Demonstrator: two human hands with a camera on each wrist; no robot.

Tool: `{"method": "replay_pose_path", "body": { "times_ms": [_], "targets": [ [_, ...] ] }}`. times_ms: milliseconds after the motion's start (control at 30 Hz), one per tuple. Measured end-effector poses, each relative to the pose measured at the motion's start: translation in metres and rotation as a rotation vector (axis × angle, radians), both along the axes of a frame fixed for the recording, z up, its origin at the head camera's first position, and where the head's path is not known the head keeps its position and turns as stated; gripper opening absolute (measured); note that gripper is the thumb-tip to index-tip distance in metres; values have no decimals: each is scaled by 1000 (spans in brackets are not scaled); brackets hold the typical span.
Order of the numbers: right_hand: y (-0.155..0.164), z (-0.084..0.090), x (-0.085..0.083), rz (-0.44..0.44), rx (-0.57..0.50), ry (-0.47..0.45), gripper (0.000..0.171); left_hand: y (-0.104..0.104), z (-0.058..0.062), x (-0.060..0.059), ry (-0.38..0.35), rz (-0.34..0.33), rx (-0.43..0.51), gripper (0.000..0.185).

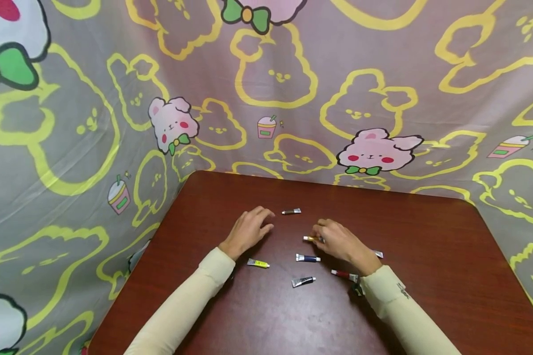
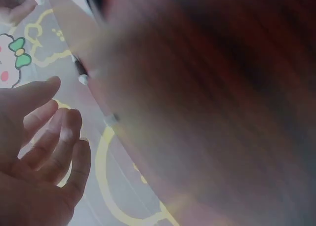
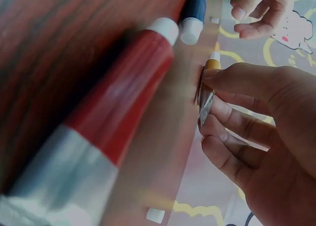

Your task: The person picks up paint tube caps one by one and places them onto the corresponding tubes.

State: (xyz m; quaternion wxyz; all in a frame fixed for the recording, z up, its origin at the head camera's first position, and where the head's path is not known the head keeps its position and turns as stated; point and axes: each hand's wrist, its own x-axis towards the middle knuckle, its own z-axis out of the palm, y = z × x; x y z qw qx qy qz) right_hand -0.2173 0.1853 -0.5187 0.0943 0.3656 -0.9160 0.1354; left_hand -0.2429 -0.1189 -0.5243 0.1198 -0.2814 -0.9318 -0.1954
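Observation:
My right hand [image 1: 339, 240] pinches a small ochre-yellow paint tube [image 3: 213, 64] between thumb and fingers, its white cap pointing left in the head view. My left hand [image 1: 247, 230] hovers over the left side of the table with loosely bent fingers and holds nothing. Nearest to it are a brown paint tube [image 1: 291, 211] beyond its fingertips and a yellow paint tube [image 1: 258, 264] below the wrist. A blue paint tube [image 1: 308, 258] lies just left of my right hand. Beside the right wrist is a red paint tube [image 3: 123, 93], large in the right wrist view.
A black paint tube [image 1: 303, 281] lies toward the front of the dark red-brown table [image 1: 248, 315]. Partly hidden by the right cuff is a dark green object [image 1: 357, 290]; a silver tube end [image 1: 378, 254] shows past the wrist. A cartoon-print cloth [image 1: 293, 118] hangs around the table.

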Motion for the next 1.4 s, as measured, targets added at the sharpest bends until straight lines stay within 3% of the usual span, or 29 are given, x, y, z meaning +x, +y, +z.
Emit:
{"method": "replay_pose_path", "body": {
  "times_ms": [400,733,900,1167,1400],
  "targets": [
    [-2,-8,-2,9,-23,-47,10,-11,-3,-13,-9,86,11,30],
    [-1,-7,-3,-4,-25,-109,11,-10,-3,-19,-41,151,-94,19],
    [3,-2,-4,-10,-37,-119,12,-11,-1,-21,-36,152,-115,9],
    [20,11,-2,-93,-47,-201,19,-11,0,-23,-21,137,-119,6],
    [38,15,-3,-103,-35,-169,23,-7,2,-21,-17,112,-103,6]
  ]
}}
